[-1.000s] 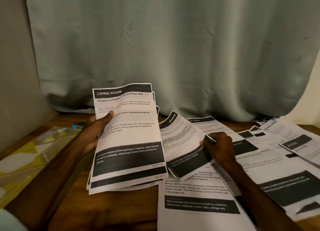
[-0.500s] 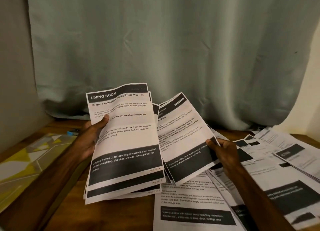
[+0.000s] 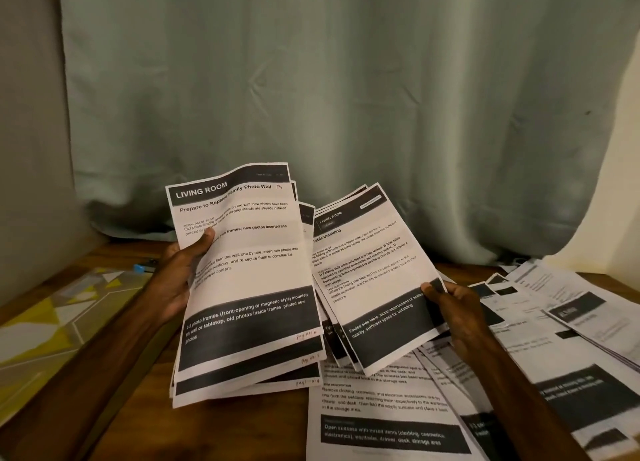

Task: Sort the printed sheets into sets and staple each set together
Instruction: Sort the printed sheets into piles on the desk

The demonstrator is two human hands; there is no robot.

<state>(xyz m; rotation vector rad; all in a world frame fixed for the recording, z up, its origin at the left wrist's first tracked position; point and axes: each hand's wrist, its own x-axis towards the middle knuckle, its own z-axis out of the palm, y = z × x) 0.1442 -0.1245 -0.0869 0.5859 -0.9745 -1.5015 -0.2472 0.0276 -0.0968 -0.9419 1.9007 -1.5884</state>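
Now, the left hand grips a fanned stack of white, black-banded printed sheets, thumb on top. The right hand pinches a thinner bundle of printed sheets in its fingers, above the brown wooden table. Check that the headings match and square the edges before merging. A second ago that bundle lay low on the loose sheets; it is now raised beside the stack.

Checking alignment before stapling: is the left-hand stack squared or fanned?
Fanned: the white printed sheets in the left hand show stepped bottom edges and offset top corners.
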